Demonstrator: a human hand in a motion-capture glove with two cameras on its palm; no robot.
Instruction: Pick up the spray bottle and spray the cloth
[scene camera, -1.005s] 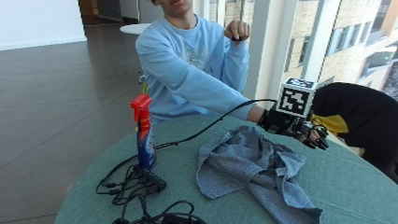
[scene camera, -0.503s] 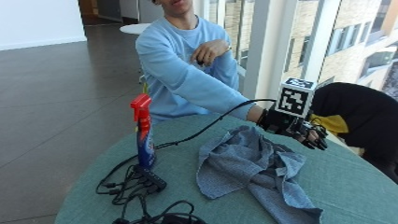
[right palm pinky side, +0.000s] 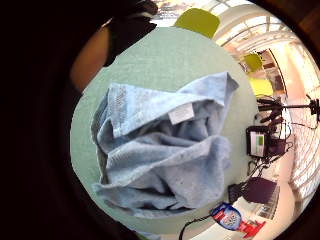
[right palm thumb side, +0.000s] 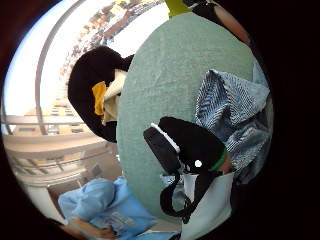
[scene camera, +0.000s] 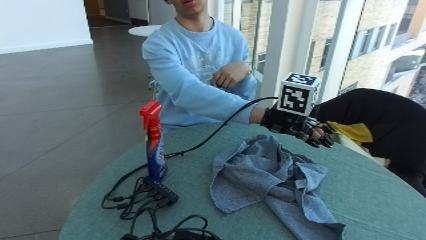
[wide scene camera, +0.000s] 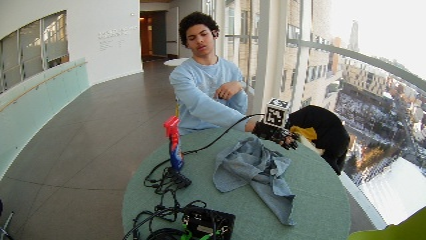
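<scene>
A spray bottle (scene camera: 155, 150) with a red trigger head and a blue body stands upright at the left of the round green table (scene camera: 373, 190). A crumpled blue-grey cloth (scene camera: 266, 175) lies in the middle of the table. My gloved right hand (scene camera: 301, 128) hovers over the cloth's far edge, well to the right of the bottle. Its fingers hang relaxed and hold nothing. From the palm, the cloth (right palm pinky side: 160, 155) spreads right below, with the bottle (right palm pinky side: 231, 218) small at the table's rim. The wide view shows the same bottle (wide scene camera: 173, 146), cloth (wide scene camera: 256, 170) and hand (wide scene camera: 279, 135).
Black cables and a small power strip (scene camera: 152, 196) lie tangled at the bottle's foot. A black box (wide scene camera: 208, 223) sits at the table's near edge. A black garment with a yellow piece (scene camera: 379, 125) lies on a seat beyond the hand. The person's bare hand (scene camera: 229, 75) rests at the chest.
The bare hand has come down from near the face to the chest. My gloved hand has shifted slightly up and to the left over the cloth. Bottle and cloth have not moved.
</scene>
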